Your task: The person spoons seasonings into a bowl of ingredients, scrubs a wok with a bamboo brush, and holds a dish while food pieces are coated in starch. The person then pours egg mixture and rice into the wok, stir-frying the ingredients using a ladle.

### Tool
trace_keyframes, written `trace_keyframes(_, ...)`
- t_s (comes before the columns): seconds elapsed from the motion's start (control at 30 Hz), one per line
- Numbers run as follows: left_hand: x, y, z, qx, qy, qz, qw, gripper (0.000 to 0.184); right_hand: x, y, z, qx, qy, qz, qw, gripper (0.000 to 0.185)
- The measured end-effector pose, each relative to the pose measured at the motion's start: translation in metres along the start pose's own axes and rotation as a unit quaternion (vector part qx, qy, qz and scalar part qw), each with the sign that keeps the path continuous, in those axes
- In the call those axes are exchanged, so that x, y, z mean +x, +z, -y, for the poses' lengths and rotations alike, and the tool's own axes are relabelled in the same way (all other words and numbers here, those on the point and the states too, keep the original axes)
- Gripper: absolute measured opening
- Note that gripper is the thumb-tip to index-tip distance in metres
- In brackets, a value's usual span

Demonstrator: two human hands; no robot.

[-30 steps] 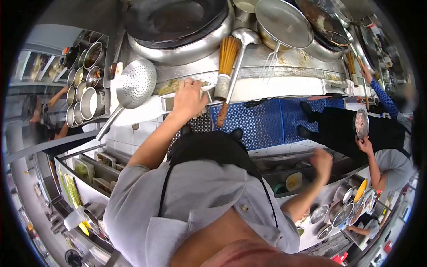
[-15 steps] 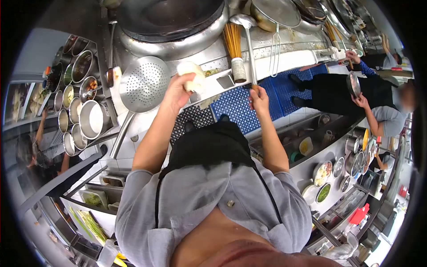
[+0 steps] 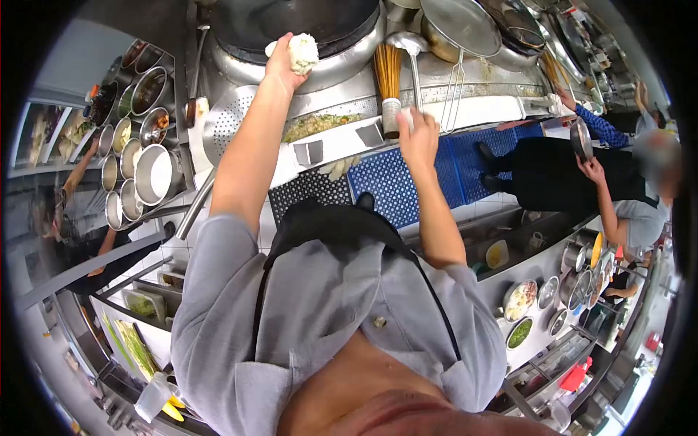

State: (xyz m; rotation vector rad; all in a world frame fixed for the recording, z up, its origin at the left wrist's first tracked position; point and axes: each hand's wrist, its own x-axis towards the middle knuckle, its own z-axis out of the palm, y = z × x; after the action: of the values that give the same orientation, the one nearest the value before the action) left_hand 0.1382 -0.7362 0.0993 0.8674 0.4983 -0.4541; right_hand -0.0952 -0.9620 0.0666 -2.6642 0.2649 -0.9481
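My left hand (image 3: 284,62) is closed on a crumpled white cloth (image 3: 303,54), held at the near rim of the large dark wok (image 3: 313,25). My right hand (image 3: 419,145) lies over the lower handle of a metal ladle (image 3: 409,42); its fingers curl about the handle and hide its end. Just left of the ladle is a bamboo wok brush (image 3: 388,80) with a wrapped grip. A perforated strainer (image 3: 222,131) lies under my left forearm, its long handle pointing toward me.
Food scraps (image 3: 323,126) lie in the gutter along the stove front. Metal pots (image 3: 154,174) of ingredients stand at left. A sieve (image 3: 462,25) rests on a pot to the right. A co-worker (image 3: 574,167) holds a pan at right. Blue mats (image 3: 385,190) cover the floor.
My left hand has carried the cloth up and away from me, from beside the strainer to the wok rim. My right hand has shifted slightly farther up the ladle handle.
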Motion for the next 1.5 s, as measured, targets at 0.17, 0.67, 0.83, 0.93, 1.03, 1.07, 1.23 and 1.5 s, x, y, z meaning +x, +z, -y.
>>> trace_keyframes(0.17,-0.007,0.014,0.001,-0.109,0.016,-0.015,0.994,0.027,-0.121,0.074,-0.012,0.213,0.258,0.383,0.861,0.038)
trace_keyframes(0.67,0.003,-0.017,-0.044,0.042,-0.05,-0.007,0.998,0.022,-0.18,0.096,-0.039,0.315,0.188,0.43,0.825,0.039)
trace_keyframes(0.83,-0.03,-0.016,-0.074,0.1,-0.036,0.001,0.994,0.028,-0.157,0.073,-0.03,0.147,0.102,0.46,0.87,0.044)
trace_keyframes(0.93,-0.058,-0.01,-0.085,0.132,-0.002,-0.017,0.991,0.028,-0.149,0.05,-0.021,0.17,0.114,0.449,0.87,0.047)
trace_keyframes(1.03,-0.075,-0.006,-0.091,0.159,0.021,-0.04,0.986,0.031,-0.184,0.053,-0.045,0.261,0.099,0.33,0.902,0.046)
trace_keyframes(1.07,-0.073,-0.007,-0.091,0.164,0.023,-0.044,0.985,0.029,-0.191,0.048,-0.055,0.257,0.141,0.365,0.883,0.043)
trace_keyframes(1.23,-0.056,-0.004,-0.075,0.162,0.051,-0.051,0.984,0.028,-0.222,0.019,-0.103,0.316,0.457,0.399,0.729,0.03)
trace_keyframes(1.5,0.015,0.003,-0.016,-0.004,0.079,-0.12,0.99,0.019,-0.181,-0.016,-0.128,0.391,0.572,0.267,0.67,0.042)
